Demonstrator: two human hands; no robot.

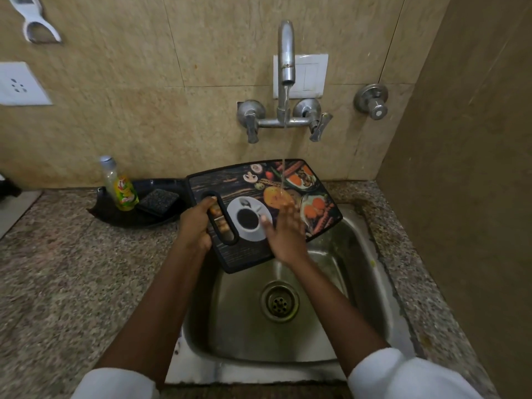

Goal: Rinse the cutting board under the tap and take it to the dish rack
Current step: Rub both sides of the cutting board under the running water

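Observation:
A dark cutting board (230, 185) printed with a coffee cup and vegetables is held tilted over the steel sink (359, 283). My left hand (197, 223) grips it through the black handle slot on its left side. My right hand (286, 231) lies flat on the board's printed face, fingers spread, blurred with motion. The wall tap (286, 53) is running, and its thin stream lands on the board just above my right fingers. No dish rack shows in this view.
A black tray (121, 217) on the granite counter left of the sink holds a dish-soap bottle (119, 185) and a scrub sponge (161, 200). A side wall stands close on the right. The sink drain (279, 302) lies below the board.

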